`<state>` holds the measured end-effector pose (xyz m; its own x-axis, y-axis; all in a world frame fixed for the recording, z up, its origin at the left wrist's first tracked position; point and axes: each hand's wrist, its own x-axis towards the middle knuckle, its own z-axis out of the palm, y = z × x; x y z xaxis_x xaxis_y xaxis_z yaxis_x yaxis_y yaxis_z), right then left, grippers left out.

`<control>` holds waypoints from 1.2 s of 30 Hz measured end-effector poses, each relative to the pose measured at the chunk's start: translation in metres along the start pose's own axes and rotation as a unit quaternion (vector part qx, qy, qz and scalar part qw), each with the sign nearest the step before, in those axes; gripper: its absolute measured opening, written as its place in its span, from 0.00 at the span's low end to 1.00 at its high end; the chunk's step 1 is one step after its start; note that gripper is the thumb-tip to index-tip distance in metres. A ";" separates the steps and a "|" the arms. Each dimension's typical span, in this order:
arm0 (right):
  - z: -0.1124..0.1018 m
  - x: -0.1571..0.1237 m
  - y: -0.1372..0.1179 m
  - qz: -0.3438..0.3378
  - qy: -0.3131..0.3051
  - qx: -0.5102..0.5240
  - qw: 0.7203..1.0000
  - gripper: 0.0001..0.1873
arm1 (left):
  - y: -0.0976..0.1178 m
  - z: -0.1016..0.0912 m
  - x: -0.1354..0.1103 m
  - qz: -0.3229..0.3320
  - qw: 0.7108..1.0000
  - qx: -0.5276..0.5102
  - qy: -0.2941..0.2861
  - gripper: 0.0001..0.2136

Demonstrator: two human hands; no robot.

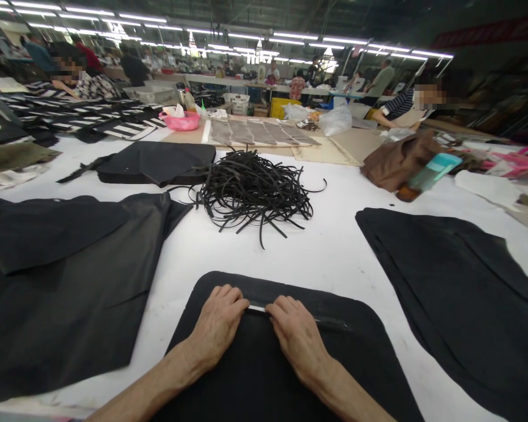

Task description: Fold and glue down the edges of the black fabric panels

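A large black panel of sheet material [264, 363] with rounded corners lies flat in front of me. Across its upper part runs a thin white strip [257, 308], of which only a short piece shows between my hands. My left hand [217, 319] has its fingers curled down at the strip's left end. At the other end my right hand [297, 331] is closed in the same way, thumb tucked toward the panel. Both hands rest on the panel, and most of the strip is hidden under the fingers. A faint shiny streak [334, 323] runs right of my right hand.
Beyond the panel sits a heap of narrow black strips [255, 187]. Black sheets [70, 275] lie at left, with more black pieces [457, 293] at right. A stack of black pieces [158, 164], a teal-lidded bottle [426, 176] and a pink basket [180, 120] stand farther back.
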<state>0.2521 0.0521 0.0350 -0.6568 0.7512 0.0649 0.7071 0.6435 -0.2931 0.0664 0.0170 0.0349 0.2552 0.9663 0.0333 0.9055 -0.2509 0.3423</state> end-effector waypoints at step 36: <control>0.015 -0.014 0.019 -0.073 0.030 -0.034 0.996 0.05 | 0.015 0.008 0.005 0.084 0.993 0.009 0.080 0.14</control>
<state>0.2709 0.0519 0.0146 -0.7386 0.6549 0.1599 0.6227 0.7536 -0.2103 0.0837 0.0172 0.0321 0.3465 0.9072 0.2386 0.8608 -0.4086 0.3034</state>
